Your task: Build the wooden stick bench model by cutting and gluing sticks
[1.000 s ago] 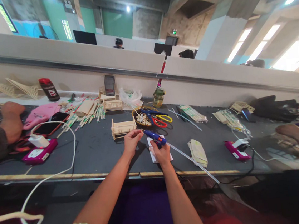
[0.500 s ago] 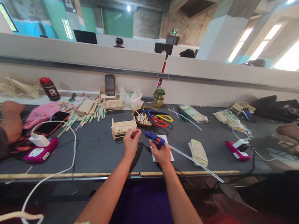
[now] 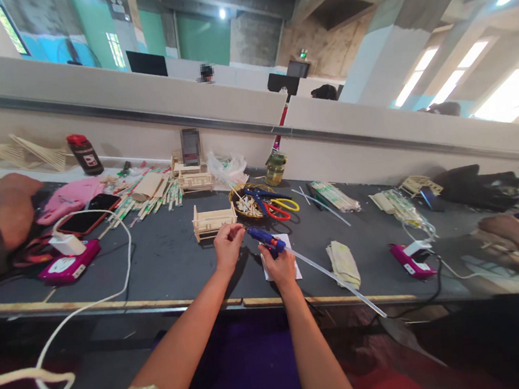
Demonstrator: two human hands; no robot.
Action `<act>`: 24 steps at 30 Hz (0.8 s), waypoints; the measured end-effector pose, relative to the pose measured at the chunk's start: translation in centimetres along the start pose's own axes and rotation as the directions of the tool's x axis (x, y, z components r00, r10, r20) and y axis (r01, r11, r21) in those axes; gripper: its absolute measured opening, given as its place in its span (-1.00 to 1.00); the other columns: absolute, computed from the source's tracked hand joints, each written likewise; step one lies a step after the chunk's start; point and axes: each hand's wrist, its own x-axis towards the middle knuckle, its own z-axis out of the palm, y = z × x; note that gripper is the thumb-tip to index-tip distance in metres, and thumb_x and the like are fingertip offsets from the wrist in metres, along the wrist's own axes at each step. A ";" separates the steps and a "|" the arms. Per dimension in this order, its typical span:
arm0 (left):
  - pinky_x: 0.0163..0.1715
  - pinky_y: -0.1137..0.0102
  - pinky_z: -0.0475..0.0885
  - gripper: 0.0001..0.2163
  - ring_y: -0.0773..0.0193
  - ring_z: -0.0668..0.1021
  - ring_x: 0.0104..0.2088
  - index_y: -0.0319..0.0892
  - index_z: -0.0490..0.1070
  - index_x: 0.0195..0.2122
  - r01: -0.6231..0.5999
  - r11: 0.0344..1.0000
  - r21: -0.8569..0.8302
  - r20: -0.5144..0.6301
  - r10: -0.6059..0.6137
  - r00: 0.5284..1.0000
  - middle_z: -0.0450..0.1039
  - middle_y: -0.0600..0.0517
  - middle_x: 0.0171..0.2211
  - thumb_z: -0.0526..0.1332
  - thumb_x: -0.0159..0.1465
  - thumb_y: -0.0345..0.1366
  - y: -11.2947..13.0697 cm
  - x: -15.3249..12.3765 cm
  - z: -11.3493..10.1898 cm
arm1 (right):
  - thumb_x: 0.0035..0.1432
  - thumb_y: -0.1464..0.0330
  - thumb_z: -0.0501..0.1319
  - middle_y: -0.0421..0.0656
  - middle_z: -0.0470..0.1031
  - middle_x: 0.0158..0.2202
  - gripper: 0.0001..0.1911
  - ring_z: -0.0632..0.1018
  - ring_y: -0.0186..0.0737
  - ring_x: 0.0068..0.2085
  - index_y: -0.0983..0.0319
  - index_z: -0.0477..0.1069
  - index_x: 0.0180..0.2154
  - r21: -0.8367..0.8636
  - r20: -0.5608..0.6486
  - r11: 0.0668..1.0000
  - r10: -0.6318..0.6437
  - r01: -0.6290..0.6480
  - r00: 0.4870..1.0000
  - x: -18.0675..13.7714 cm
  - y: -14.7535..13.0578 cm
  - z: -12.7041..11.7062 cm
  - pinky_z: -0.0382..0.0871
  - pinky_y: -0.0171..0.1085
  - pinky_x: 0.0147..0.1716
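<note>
My right hand (image 3: pixel 281 266) is wrapped round a blue glue gun (image 3: pixel 264 239), its nozzle pointing left. A long clear glue stick (image 3: pixel 334 276) trails from the gun's back end past the table edge. Fingertips of my left hand (image 3: pixel 228 243) are pinched together just by the nozzle; whatever they hold is too small to name. Behind that hand stands a small wooden stick frame (image 3: pixel 213 220). A basket (image 3: pixel 237 208) of short wood pieces, with red-handled pliers (image 3: pixel 276 211) and yellow-handled ones (image 3: pixel 289 203), lies beyond the gun. White paper (image 3: pixel 291 272) lies under my right hand.
A folded cloth (image 3: pixel 343 265) is at the right, near a purple power strip (image 3: pixel 410 261). Another power strip (image 3: pixel 71 263) with a white cable stands left. A glass jar (image 3: pixel 276 169) is at the back. Other people's arms (image 3: pixel 15 210) reach in at both sides.
My hands and the glue gun hold nearly the same place. At the far left, another person's arm has shifted slightly left and down.
</note>
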 end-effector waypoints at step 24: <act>-0.46 0.44 0.24 -0.88 0.35 0.33 -0.49 -0.18 0.52 -0.35 -0.137 0.967 0.216 0.046 0.130 0.990 0.35 0.09 -0.49 0.29 0.15 -0.26 -1.1 0.3 -0.2 | 0.19 0.09 0.17 -0.11 0.58 -0.35 -0.65 0.57 -0.11 -0.26 0.20 0.51 -0.20 -0.010 0.022 1.000 0.011 -0.011 1.000 0.0 0.0 -0.1 0.34 -0.27 -0.28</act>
